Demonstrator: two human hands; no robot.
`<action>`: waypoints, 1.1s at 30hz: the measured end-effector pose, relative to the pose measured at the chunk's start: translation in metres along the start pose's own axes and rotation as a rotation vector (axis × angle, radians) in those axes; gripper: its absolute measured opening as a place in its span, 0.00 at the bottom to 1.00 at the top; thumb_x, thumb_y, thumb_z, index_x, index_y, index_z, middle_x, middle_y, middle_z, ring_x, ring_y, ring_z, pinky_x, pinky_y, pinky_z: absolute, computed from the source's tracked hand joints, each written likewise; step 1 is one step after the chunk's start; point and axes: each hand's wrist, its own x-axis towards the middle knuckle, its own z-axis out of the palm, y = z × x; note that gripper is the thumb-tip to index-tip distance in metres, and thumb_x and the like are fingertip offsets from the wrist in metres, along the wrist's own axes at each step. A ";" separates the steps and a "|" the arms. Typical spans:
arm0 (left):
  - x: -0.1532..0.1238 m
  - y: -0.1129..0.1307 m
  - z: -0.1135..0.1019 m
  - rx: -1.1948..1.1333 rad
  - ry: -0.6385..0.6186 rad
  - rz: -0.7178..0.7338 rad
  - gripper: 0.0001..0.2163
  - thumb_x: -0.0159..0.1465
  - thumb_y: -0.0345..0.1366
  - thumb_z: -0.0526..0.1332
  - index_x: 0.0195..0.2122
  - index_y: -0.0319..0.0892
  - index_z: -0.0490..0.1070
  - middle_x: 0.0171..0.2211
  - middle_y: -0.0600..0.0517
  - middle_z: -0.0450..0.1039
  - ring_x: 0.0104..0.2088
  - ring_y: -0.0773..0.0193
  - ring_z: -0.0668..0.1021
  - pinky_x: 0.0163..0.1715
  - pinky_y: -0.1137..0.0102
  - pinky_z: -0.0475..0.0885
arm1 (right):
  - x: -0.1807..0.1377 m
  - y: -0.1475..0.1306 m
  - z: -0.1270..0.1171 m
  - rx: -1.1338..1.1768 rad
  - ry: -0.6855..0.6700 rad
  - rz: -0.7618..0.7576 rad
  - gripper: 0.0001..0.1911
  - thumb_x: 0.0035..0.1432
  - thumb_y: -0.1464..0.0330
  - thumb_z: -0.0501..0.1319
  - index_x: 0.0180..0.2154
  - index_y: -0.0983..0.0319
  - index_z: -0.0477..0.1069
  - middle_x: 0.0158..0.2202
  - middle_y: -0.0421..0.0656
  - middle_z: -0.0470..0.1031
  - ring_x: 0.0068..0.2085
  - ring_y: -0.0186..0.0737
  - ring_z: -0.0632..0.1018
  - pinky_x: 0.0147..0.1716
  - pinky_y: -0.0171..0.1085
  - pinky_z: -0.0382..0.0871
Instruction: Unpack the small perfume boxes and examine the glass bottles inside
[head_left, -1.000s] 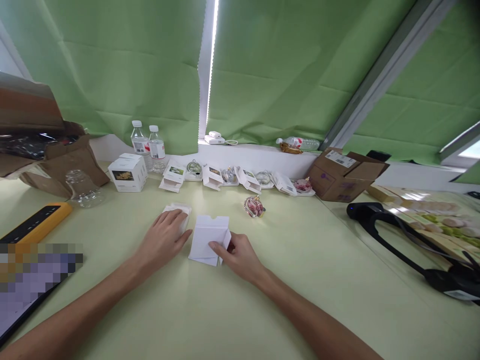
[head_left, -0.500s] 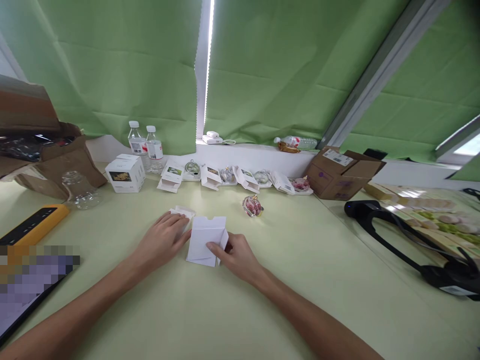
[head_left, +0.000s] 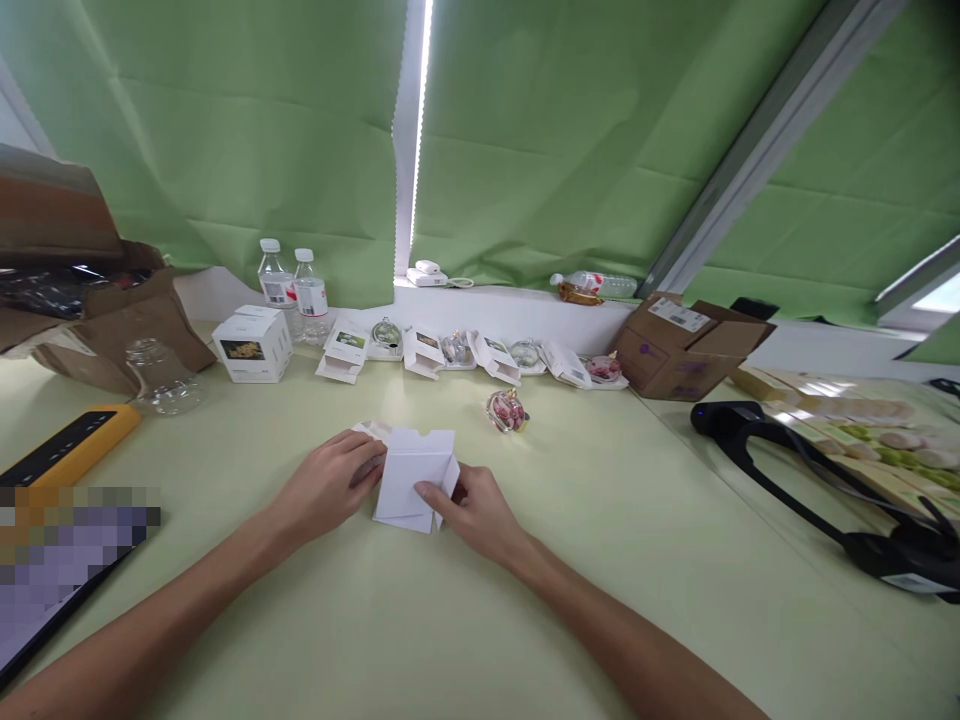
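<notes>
In the head view, my right hand grips a small white cardboard box. Its thumb presses the near face and the other fingers are behind it. The box has raised flaps and a notched top edge. Just left of it, my left hand has its fingers curled over a flat white packaging piece, which it mostly hides. A round glass ornament, pinkish with a gold top, lies beyond my right hand, touched by neither hand.
Opened white boxes and glass ornaments on white trays line the back. A closed white box and water bottles stand back left. A cardboard carton and black headset are right; a clear glass vessel is left.
My left hand, flatter on the white packaging piece before, now has its fingers curled around it, closer to the box. My right hand keeps its grip on the box.
</notes>
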 end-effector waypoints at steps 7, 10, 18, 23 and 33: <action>-0.001 -0.003 0.005 0.000 0.010 -0.006 0.14 0.66 0.37 0.52 0.51 0.47 0.69 0.51 0.49 0.71 0.54 0.55 0.70 0.51 0.60 0.70 | -0.001 0.001 0.001 -0.044 -0.004 -0.019 0.16 0.58 0.57 0.57 0.26 0.62 0.63 0.20 0.36 0.62 0.22 0.30 0.61 0.21 0.31 0.54; -0.002 -0.004 0.007 0.015 -0.013 -0.032 0.15 0.66 0.38 0.51 0.53 0.47 0.67 0.54 0.49 0.69 0.57 0.55 0.68 0.54 0.59 0.68 | -0.001 0.002 0.001 -0.058 -0.006 -0.026 0.16 0.58 0.57 0.57 0.26 0.62 0.63 0.20 0.36 0.63 0.22 0.30 0.61 0.21 0.30 0.54; 0.000 -0.005 0.008 0.042 -0.013 -0.052 0.17 0.67 0.38 0.51 0.55 0.47 0.66 0.55 0.49 0.68 0.58 0.53 0.66 0.57 0.55 0.65 | 0.000 0.004 0.002 -0.059 -0.008 -0.028 0.16 0.58 0.57 0.57 0.26 0.62 0.64 0.20 0.36 0.63 0.22 0.30 0.61 0.21 0.30 0.55; -0.001 -0.005 0.008 0.045 -0.028 -0.064 0.18 0.67 0.39 0.51 0.56 0.47 0.65 0.55 0.48 0.67 0.58 0.54 0.66 0.56 0.57 0.66 | 0.000 0.003 0.001 -0.062 -0.009 -0.029 0.16 0.58 0.57 0.57 0.26 0.62 0.63 0.20 0.36 0.62 0.22 0.30 0.61 0.21 0.30 0.54; -0.002 -0.006 0.009 0.051 -0.012 -0.076 0.16 0.66 0.39 0.50 0.54 0.48 0.67 0.56 0.48 0.66 0.56 0.53 0.68 0.53 0.57 0.68 | -0.001 0.003 0.002 -0.071 -0.021 -0.016 0.17 0.58 0.57 0.58 0.25 0.62 0.62 0.19 0.35 0.61 0.21 0.29 0.60 0.20 0.30 0.52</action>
